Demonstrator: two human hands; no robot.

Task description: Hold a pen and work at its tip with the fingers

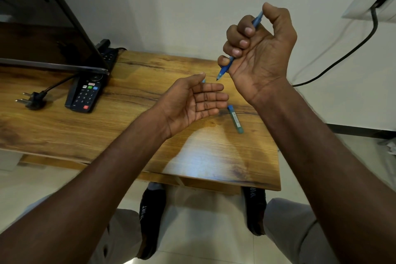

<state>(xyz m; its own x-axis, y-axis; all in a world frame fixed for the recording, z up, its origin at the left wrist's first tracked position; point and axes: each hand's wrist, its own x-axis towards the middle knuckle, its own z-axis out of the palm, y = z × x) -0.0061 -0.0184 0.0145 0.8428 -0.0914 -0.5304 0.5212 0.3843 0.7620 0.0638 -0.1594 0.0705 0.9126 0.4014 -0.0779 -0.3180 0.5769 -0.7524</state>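
My right hand (257,49) is raised above the wooden table (107,118) and grips a blue pen (225,68) in its curled fingers, tip pointing down and to the left. My left hand (192,100) hovers palm up just below that tip, fingers straight and together, holding nothing. A second blue-green pen (236,120) lies on the table just past my left fingertips. A small light-blue bit (203,81) peeks out behind my left thumb; what it is I cannot tell.
A black remote (85,92) lies at the table's left under the corner of a dark screen (42,28). A loose black plug (32,98) rests further left. A black cable (353,49) runs down the wall at right. My shoes (152,221) stand on the tiled floor.
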